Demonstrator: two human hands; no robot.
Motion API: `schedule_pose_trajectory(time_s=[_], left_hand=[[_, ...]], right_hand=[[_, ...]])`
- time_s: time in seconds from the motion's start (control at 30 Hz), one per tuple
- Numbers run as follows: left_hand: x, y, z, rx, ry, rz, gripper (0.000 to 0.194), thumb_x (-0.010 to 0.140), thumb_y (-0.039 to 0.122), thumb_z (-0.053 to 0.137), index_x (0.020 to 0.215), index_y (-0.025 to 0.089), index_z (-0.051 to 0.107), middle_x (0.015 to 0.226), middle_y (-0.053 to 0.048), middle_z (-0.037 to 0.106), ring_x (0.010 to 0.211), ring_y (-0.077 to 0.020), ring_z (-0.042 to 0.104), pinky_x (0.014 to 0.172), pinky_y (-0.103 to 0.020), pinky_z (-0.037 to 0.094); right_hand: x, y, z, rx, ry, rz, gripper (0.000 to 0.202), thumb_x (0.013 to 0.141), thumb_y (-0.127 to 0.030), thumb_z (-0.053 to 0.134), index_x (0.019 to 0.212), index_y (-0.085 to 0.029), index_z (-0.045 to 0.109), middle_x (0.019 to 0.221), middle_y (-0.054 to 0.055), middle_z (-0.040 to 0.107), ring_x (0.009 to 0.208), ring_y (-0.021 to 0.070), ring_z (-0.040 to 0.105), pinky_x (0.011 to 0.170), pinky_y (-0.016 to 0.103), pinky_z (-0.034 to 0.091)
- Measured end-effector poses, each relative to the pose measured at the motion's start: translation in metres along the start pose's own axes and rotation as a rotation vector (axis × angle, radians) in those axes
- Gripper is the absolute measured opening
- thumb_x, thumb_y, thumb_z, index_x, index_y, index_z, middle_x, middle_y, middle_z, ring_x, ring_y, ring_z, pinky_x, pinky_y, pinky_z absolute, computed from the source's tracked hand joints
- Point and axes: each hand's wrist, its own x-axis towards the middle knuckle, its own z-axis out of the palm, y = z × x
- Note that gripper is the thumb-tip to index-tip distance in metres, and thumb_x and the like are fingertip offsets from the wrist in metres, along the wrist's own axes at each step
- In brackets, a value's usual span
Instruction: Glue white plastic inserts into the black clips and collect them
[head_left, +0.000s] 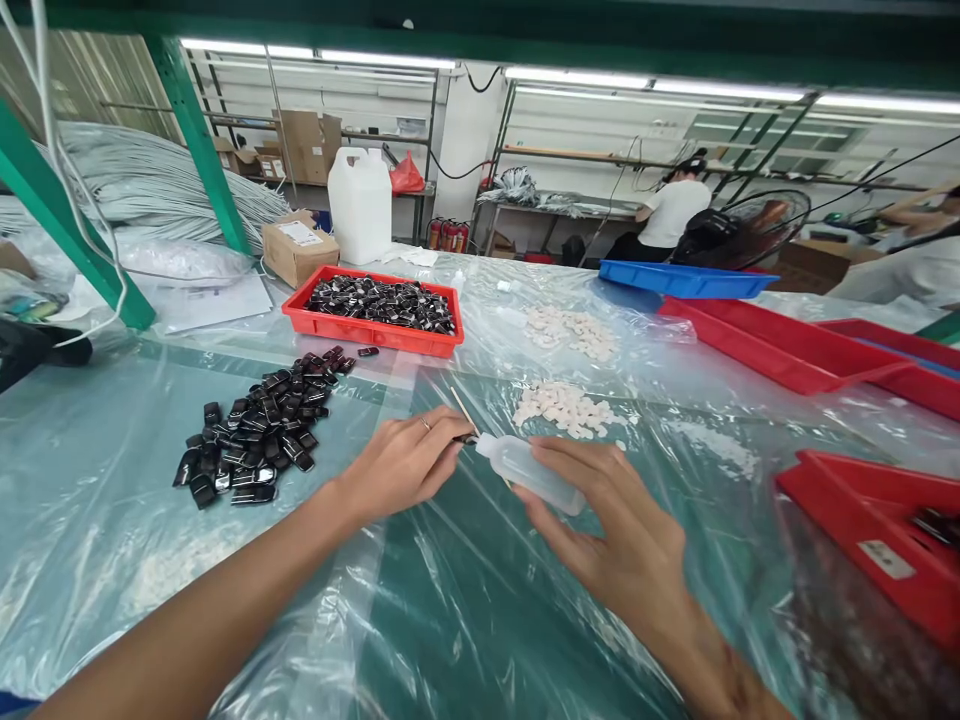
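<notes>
My left hand (412, 458) pinches a small dark piece (469, 438) at its fingertips, mostly hidden by the fingers. My right hand (600, 500) is wrapped round a translucent squeeze bottle (534, 472), which lies tilted with its nozzle touching or very close to the dark piece. A thin light stick (463, 408) shows behind the bottle and sticks out past its lower side. Left of my left hand lies a pile of shiny black parts (259, 430). Small whitish pieces (566, 408) are heaped just beyond the bottle.
A red tray (375, 338) full of black parts stands behind the pile. Beyond it are a white jug (361, 205) and a cardboard box (299, 250). Red trays (780, 345) and a blue tray (686, 280) sit at the right. A seated person (679, 210) is in the background.
</notes>
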Motion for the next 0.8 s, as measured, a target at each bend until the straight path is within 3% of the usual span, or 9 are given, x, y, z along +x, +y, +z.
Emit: schedule_pose_trajectory(time_s=[0.27,0.47,0.67,0.8], left_hand=[[0.0,0.0004,0.0006,-0.015,-0.002,0.016,0.019,0.105,0.017,0.041,0.121,0.02,0.051,0.112,-0.007,0.074,0.098,-0.0177,0.075,0.07,-0.027,0.06],[0.0001,0.0009,0.0001,0.052,-0.007,0.056,0.021,0.105,0.016,0.04,0.122,0.019,0.053,0.113,-0.007,0.073,0.099,-0.0179,0.075,0.066,-0.026,0.059],[0.0008,-0.0001,0.0028,0.004,-0.019,0.054,0.021,0.105,0.015,0.042,0.123,0.019,0.052,0.113,-0.007,0.072,0.101,-0.0195,0.074,0.069,-0.028,0.06],[0.0012,0.0012,0.001,0.006,-0.029,0.046,0.021,0.105,0.016,0.041,0.122,0.019,0.052,0.114,-0.007,0.072,0.099,-0.0189,0.074,0.067,-0.028,0.059]], right_hand=[[0.0028,0.0005,-0.0022,0.02,0.022,0.0,0.052,0.084,-0.013,0.071,0.132,-0.031,0.059,0.104,0.008,0.076,0.091,0.0267,0.075,0.074,0.042,0.063],[0.0035,0.0018,-0.0049,0.04,-0.034,0.052,0.052,0.086,-0.014,0.07,0.132,-0.035,0.057,0.104,0.005,0.075,0.089,0.0255,0.074,0.076,0.043,0.063],[0.0051,0.0002,-0.0056,-0.018,0.01,-0.067,0.05,0.08,-0.006,0.076,0.126,-0.02,0.063,0.102,0.012,0.075,0.089,0.0254,0.072,0.073,0.04,0.061],[0.0065,-0.0033,-0.0078,-0.085,0.009,-0.118,0.05,0.079,-0.005,0.077,0.126,-0.016,0.063,0.1,0.015,0.075,0.087,0.0261,0.073,0.069,0.04,0.061]])
